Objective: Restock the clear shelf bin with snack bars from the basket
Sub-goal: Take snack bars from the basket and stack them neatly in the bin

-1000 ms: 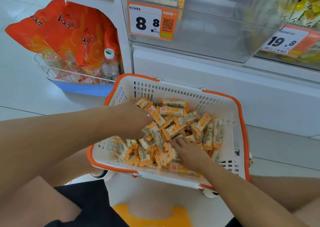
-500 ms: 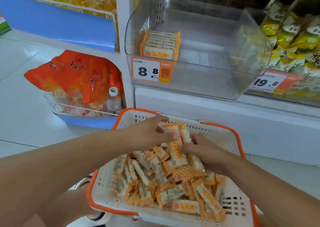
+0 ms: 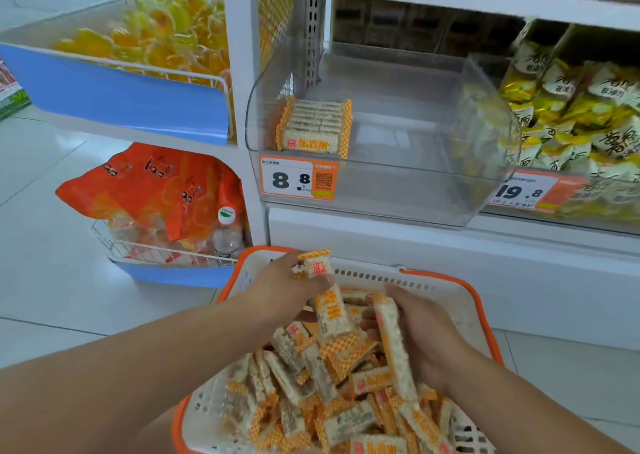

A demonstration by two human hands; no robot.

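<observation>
Bars (image 3: 332,394) in orange-checked wrappers fill the basket (image 3: 485,318) below you, heaped loosely at all angles. Your left hand (image 3: 284,294) is closed around a bar (image 3: 327,301), which stands nearly upright above the heap with its top end poking out past your fingers. Your right hand (image 3: 422,332) grips a second bar (image 3: 394,346), tilted, with its lower end down among the heap. Both hands sit over the far half of the basket, near each other but apart.

The basket is white with an orange rim and slotted walls, and it rests low in front of the white shelf base (image 3: 450,273). Above it on the shelf sits the bin (image 3: 485,114), clear, with a curved front. A neat row of the same bars (image 3: 315,126) is stacked at its left end; most of its floor is bare. A tag (image 3: 298,180) reading 8.8 is stuck on the bin's front at the left.

To the right of the bin are yellow-and-white packets (image 3: 581,107), with a 19.8 tag (image 3: 526,192) below them. To the left, a wire rack (image 3: 152,249) holds an orange bag (image 3: 152,190) and a bottle (image 3: 227,235) with a white cap. Above that, a blue-fronted tray (image 3: 121,93) holds yellow sweets (image 3: 166,38).
</observation>
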